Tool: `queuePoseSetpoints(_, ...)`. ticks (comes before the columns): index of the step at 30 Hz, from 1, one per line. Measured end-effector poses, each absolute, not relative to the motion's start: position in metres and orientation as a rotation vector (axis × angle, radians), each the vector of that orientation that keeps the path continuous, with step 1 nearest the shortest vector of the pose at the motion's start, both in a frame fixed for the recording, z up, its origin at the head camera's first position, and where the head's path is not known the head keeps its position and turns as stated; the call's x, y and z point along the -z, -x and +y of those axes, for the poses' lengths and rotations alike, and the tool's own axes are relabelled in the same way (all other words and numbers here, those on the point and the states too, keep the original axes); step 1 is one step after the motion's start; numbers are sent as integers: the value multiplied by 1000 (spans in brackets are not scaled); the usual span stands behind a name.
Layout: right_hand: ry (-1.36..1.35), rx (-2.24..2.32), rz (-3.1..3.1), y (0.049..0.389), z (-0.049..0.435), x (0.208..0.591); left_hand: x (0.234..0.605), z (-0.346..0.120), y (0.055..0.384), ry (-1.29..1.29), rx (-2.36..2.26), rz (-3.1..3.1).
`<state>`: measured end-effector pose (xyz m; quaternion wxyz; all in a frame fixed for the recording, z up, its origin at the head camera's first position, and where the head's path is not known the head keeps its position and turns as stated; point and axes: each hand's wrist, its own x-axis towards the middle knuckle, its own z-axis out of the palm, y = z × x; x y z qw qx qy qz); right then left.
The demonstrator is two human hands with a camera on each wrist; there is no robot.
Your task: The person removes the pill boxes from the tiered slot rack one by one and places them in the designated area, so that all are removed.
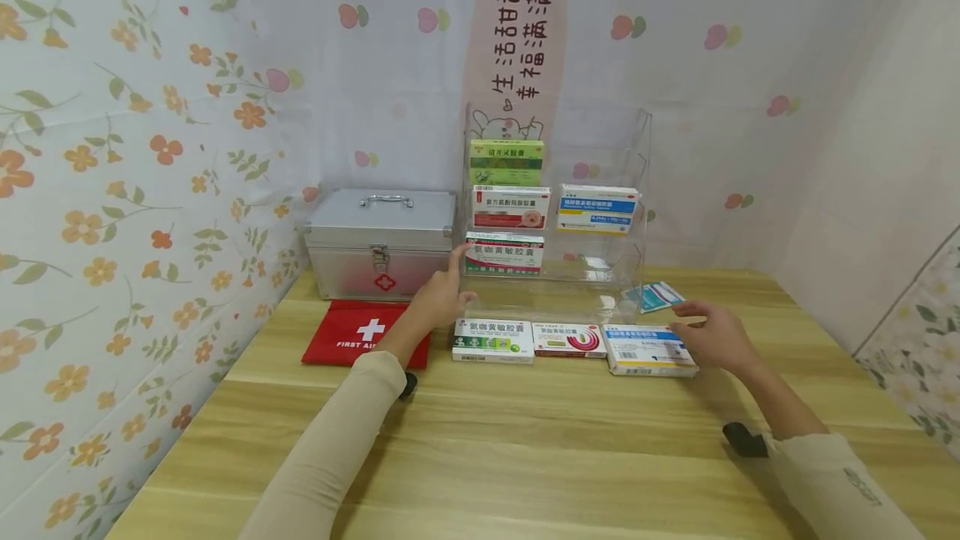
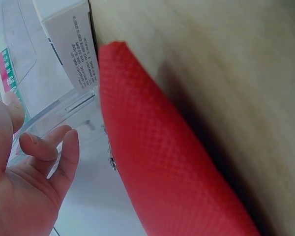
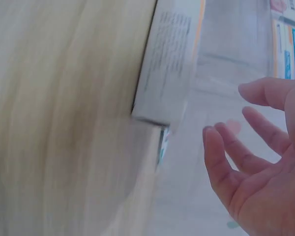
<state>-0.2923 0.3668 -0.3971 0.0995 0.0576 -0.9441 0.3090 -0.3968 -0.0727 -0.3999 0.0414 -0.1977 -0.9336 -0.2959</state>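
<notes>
Red first-aid pouch [image 1: 324,338], near the left edge of the tabletop [image 1: 525,457], is partly hidden by the left forearm [image 1: 330,448]. The left hand [image 1: 441,298], fingers spread, grips nothing; index contact with the racked box [image 1: 506,258] is unclear. Only the left wrist view shows the end of the white-green box [image 2: 74,46]. Rightward, the loose, empty right hand [image 1: 714,336] adjoins the white-blue box [image 1: 647,351].

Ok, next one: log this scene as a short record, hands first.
Left hand: index finger at left edge of the lowest rack box; contact unclear
Right hand: holding nothing, near the rightmost table box and teal packet
Clear rack: green box, red-and-white box and lowest rack box at left; blue-striped box at right
Table row: left box, middle box, rightmost table box
Left side: silver case, red pouch before it
</notes>
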Motion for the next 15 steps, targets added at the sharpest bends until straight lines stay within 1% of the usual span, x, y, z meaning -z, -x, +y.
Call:
queuePoseSetpoints(5,-125,-960,-2749,294,355,391,399,-73,397,596,892,-2856)
queuePoseSetpoints(15,-214,-1011,-2711,295,338,386,401,-72,397,598,904,-2868)
